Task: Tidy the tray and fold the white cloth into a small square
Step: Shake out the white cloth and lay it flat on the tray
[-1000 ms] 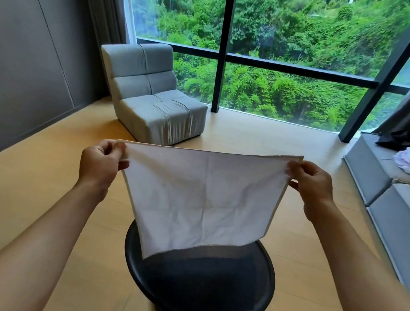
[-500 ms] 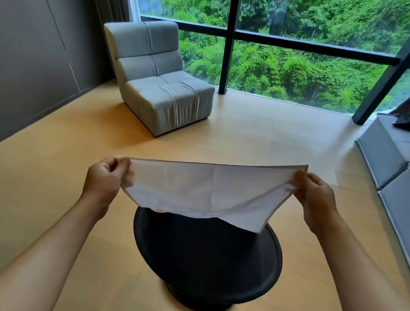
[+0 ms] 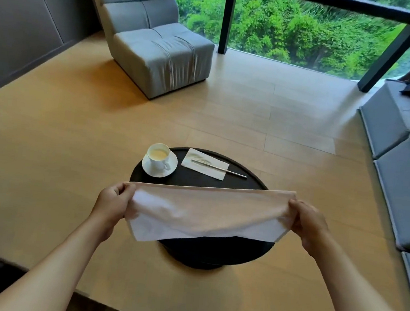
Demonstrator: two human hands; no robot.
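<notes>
I hold the white cloth [image 3: 203, 213] stretched between both hands, doubled over into a long strip above the near half of the round black tray [image 3: 251, 183]. My left hand [image 3: 111, 202] pinches its left end and my right hand [image 3: 310, 223] pinches its right end. On the far part of the tray stand a white cup [image 3: 158, 156] with pale liquid on a white saucer [image 3: 171, 168], and a paper napkin [image 3: 204, 166] with a thin metal stick [image 3: 222, 168] lying across it. The cloth hides the tray's near middle.
The tray tops a low round black table on a wooden floor [image 3: 241, 113]. A grey armchair [image 3: 157, 41] stands at the back left. Grey sofa cushions [image 3: 403, 181] line the right side. A large window is behind.
The cloth went from hanging full length to doubled over and lowered toward the tray. The view tilted down, so the cup, saucer and napkin now show.
</notes>
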